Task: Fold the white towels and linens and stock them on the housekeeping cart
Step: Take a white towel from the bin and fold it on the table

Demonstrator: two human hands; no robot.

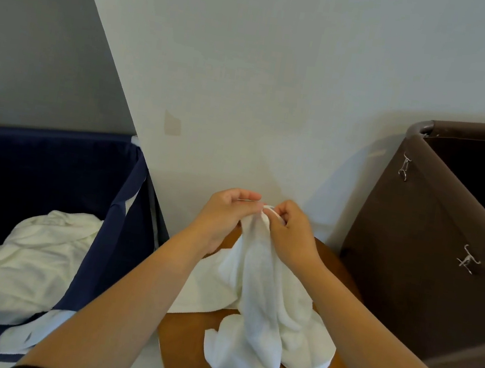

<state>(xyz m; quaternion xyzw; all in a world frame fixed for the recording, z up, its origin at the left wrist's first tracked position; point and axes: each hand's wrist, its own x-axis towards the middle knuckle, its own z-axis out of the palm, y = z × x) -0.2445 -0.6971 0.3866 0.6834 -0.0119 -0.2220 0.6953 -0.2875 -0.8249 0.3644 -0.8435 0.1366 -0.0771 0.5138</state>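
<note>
A white towel (259, 320) hangs bunched from both my hands over a round wooden table (187, 344). My left hand (224, 215) pinches the towel's top edge. My right hand (290, 231) pinches the same edge right beside it, fingers curled round the cloth. The towel's lower end drapes onto the tabletop. A flatter white cloth (204, 290) lies on the table behind the towel, partly hidden by my left forearm.
A navy fabric laundry bin (122, 229) stands at the left with crumpled white linens (22, 259) inside. A brown cart bag (430, 257) with metal clips stands at the right. A white wall rises straight ahead.
</note>
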